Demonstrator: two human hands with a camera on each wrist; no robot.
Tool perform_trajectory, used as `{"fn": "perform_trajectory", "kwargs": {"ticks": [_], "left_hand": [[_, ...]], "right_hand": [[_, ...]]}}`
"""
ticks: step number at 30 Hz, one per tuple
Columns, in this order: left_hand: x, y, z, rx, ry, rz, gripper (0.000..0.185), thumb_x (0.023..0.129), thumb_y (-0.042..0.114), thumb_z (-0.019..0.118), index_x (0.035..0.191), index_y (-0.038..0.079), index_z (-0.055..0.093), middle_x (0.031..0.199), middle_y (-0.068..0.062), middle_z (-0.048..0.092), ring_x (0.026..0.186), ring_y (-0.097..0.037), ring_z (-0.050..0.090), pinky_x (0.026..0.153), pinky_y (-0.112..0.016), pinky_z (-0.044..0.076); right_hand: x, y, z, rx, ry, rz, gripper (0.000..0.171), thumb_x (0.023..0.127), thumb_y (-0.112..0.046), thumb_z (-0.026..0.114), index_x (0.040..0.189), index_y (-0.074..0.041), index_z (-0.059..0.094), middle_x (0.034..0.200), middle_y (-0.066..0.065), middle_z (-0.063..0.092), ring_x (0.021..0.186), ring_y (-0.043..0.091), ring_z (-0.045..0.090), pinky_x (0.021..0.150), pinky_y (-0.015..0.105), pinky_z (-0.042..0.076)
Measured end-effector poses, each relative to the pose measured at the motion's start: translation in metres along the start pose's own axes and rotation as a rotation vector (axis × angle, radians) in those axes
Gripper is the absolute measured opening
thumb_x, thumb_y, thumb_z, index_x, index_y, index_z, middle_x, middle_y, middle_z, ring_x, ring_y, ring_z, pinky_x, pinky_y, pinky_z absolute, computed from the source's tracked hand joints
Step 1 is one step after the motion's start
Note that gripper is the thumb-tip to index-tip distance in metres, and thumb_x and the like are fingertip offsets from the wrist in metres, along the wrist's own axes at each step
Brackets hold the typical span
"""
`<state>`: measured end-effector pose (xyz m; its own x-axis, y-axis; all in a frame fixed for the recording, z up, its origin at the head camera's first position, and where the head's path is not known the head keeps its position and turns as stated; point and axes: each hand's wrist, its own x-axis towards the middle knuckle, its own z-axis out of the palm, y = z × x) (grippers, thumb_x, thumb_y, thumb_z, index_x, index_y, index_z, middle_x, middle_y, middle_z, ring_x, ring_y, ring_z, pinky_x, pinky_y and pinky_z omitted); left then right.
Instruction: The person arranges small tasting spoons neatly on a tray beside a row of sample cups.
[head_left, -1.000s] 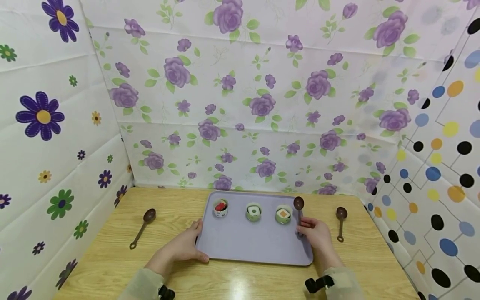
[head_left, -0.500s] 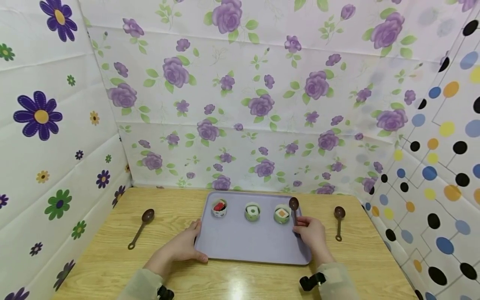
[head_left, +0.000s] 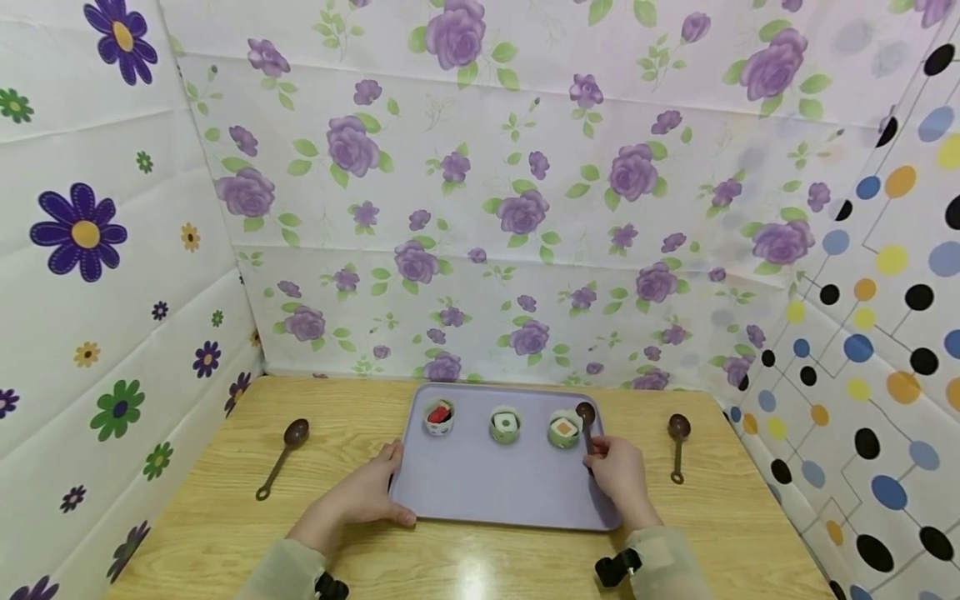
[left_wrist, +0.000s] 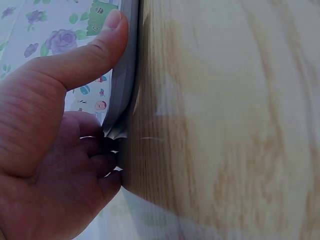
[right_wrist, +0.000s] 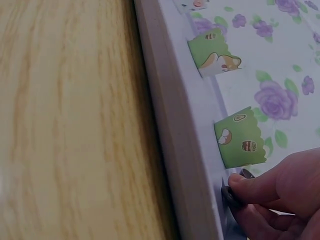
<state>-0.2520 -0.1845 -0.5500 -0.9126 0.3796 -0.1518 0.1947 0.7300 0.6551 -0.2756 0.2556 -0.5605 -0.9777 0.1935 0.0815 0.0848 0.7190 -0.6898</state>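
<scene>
At a worktop (head_left: 225,517), left hand (head_left: 363,492) grips lavender tray (head_left: 495,492), seemingly for steadiness; right hand (head_left: 621,471) pinches brown spoon (head_left: 586,412).

A flat, pale purple tray (head_left: 495,487) with a low rim and rounded corners lies level, its near left corner gripped by the left hand (head_left: 363,493). Over its right side the right hand (head_left: 617,472) pinches a dark brown spoon (head_left: 586,412) by the handle, bowl toward the far edge, just beside a green cup (head_left: 563,437).
</scene>
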Motion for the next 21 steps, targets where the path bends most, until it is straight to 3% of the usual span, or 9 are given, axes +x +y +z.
{"fn": "perform_trajectory", "kwargs": {"ticks": [14, 21], "left_hand": [[-0.0021, 0.0, 0.0003, 0.009, 0.004, 0.004, 0.133, 0.069, 0.041, 0.102, 0.162, -0.015, 0.024, 0.171, -0.035, 0.017, 0.157, -0.054, 0.02, 0.125, -0.064, 0.024], [-0.0022, -0.0003, 0.0006, 0.006, 0.008, 0.012, 0.133, 0.069, 0.04, 0.102, 0.162, -0.016, 0.025, 0.171, -0.035, 0.018, 0.157, -0.054, 0.019, 0.126, -0.064, 0.023]], "right_hand": [[-0.0003, -0.0058, 0.0014, -0.074, -0.008, -0.042, 0.027, 0.092, -0.003, 0.08, 0.117, 0.008, 0.077, 0.094, 0.011, 0.076, 0.09, 0.03, 0.072, 0.078, 0.047, 0.061], [-0.001, -0.0062, 0.0002, -0.127, -0.026, -0.085, 0.017, 0.092, -0.002, 0.079, 0.108, 0.003, 0.08, 0.087, 0.007, 0.074, 0.08, 0.025, 0.069, 0.071, 0.045, 0.059]]}}
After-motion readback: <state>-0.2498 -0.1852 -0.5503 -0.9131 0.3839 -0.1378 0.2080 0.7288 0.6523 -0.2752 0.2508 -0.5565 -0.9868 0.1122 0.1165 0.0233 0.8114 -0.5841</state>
